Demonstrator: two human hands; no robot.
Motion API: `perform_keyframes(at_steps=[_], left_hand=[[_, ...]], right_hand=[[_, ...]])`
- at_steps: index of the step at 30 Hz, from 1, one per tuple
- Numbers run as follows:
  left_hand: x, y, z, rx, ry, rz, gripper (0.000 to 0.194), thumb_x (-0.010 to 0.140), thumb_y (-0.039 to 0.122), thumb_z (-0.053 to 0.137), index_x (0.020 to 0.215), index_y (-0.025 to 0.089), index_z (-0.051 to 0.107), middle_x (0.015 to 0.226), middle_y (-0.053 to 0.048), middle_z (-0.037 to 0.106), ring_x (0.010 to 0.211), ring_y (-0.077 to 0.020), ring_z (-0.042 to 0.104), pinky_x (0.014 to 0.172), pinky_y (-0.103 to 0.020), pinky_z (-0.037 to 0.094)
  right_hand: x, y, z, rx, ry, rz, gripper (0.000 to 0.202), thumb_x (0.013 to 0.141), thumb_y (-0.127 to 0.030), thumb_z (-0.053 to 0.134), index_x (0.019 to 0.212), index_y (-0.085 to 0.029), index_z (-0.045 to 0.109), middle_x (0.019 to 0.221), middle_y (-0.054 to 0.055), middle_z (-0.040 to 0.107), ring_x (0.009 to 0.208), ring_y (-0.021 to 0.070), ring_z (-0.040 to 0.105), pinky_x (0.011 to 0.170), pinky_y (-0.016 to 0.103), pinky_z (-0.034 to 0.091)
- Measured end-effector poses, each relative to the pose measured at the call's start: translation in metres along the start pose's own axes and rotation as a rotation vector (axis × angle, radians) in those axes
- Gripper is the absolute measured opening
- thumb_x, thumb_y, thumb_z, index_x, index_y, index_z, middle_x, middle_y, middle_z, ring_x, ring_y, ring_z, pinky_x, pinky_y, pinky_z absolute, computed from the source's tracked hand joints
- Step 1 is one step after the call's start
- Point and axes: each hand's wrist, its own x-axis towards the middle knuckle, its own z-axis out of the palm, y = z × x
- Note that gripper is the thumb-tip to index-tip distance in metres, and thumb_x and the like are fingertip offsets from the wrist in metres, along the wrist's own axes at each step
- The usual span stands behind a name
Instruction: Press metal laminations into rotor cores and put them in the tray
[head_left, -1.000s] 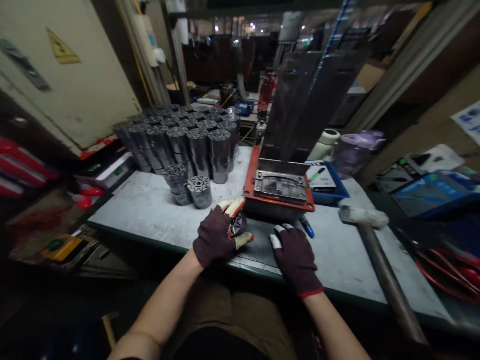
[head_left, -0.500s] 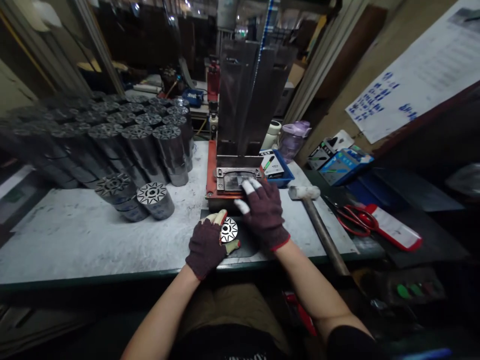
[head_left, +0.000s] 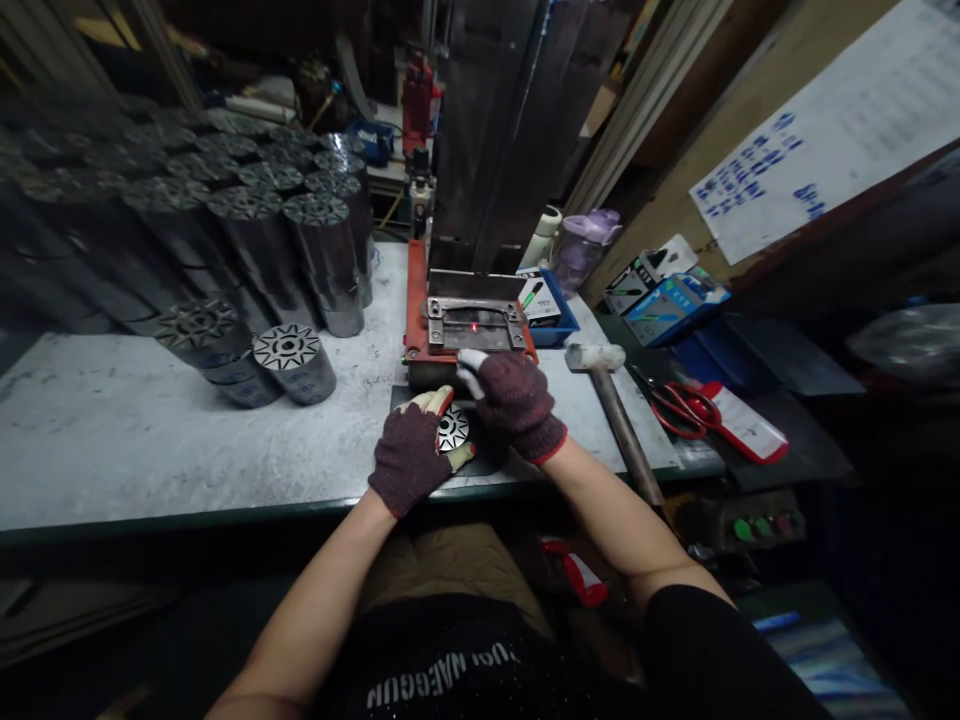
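Observation:
My left hand (head_left: 414, 450), in a dark maroon glove with pale fingertips, is wrapped around the left side of a round metal rotor core (head_left: 453, 428). The core's top face shows a star-like ring of slots. My right hand (head_left: 514, 395), gloved alike, is just right of the core, at the front edge of an orange-based machine (head_left: 415, 300). Its white-tipped fingers are curled together, and whatever they may hold is hidden. Behind the fingers, a metal fixture (head_left: 480, 338) on the machine shows a small red light spot.
Stacked rotor cores (head_left: 326, 260) crowd the left side, with a nearer core (head_left: 292, 365) in front. On the right are a mallet (head_left: 619, 420), red-handled scissors (head_left: 679, 412), a blue tray (head_left: 562, 325) and a purple bottle (head_left: 581, 255). The table edge runs before me.
My right hand has drawn back from the machine's fixture toward me, its fingers now curled. A red spot now shows on the fixture. My left hand stays around the rotor core. The view has tilted down.

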Motion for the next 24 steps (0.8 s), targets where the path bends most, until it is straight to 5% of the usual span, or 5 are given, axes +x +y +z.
perform_keyframes(at_steps=[3, 6, 13, 19, 24], left_hand=[[-0.003, -0.003, 0.001, -0.021, 0.017, 0.041, 0.077, 0.078, 0.043, 0.075, 0.146, 0.021, 0.046, 0.144, -0.011, 0.057, 0.132, -0.0311, 0.053, 0.112, -0.045, 0.041], [-0.004, -0.003, -0.001, -0.012, 0.011, 0.046, 0.075, 0.078, 0.041, 0.075, 0.146, 0.022, 0.047, 0.143, -0.01, 0.058, 0.132, -0.0312, 0.053, 0.113, -0.045, 0.041], [-0.001, -0.003, -0.003, -0.02, -0.045, 0.024, 0.079, 0.074, 0.036, 0.076, 0.147, 0.023, 0.046, 0.144, -0.01, 0.057, 0.133, -0.0317, 0.053, 0.115, -0.046, 0.039], [-0.006, -0.01, 0.004, -0.05, 0.028, 0.038, 0.085, 0.075, 0.037, 0.076, 0.15, 0.019, 0.041, 0.146, -0.013, 0.055, 0.134, -0.0323, 0.053, 0.115, -0.046, 0.041], [-0.007, -0.01, 0.002, -0.072, 0.029, 0.072, 0.08, 0.081, 0.041, 0.073, 0.151, 0.022, 0.039, 0.15, -0.011, 0.051, 0.139, -0.0309, 0.048, 0.117, -0.047, 0.04]], right_hand=[[-0.034, -0.002, 0.014, 0.073, -0.071, 0.024, 0.031, 0.1, -0.027, 0.049, 0.122, -0.017, 0.069, 0.107, 0.01, 0.075, 0.095, 0.0213, 0.066, 0.084, 0.031, 0.047], [-0.048, -0.004, 0.015, 0.05, -0.301, -0.033, 0.024, 0.095, -0.025, 0.056, 0.11, -0.018, 0.073, 0.101, 0.01, 0.077, 0.091, 0.023, 0.067, 0.079, 0.032, 0.048], [-0.004, -0.042, -0.015, -0.202, -0.668, 0.035, 0.029, 0.097, -0.024, 0.051, 0.114, -0.017, 0.073, 0.097, 0.016, 0.077, 0.09, 0.0298, 0.071, 0.072, 0.036, 0.047], [0.002, -0.045, -0.006, -0.128, -0.549, 0.018, 0.031, 0.099, -0.021, 0.047, 0.111, -0.013, 0.074, 0.096, 0.017, 0.076, 0.087, 0.0285, 0.071, 0.073, 0.037, 0.05], [0.001, -0.007, -0.008, -0.109, -0.039, 0.044, 0.038, 0.099, -0.033, 0.051, 0.13, -0.015, 0.066, 0.126, 0.017, 0.068, 0.119, 0.03, 0.058, 0.103, 0.045, 0.041]])
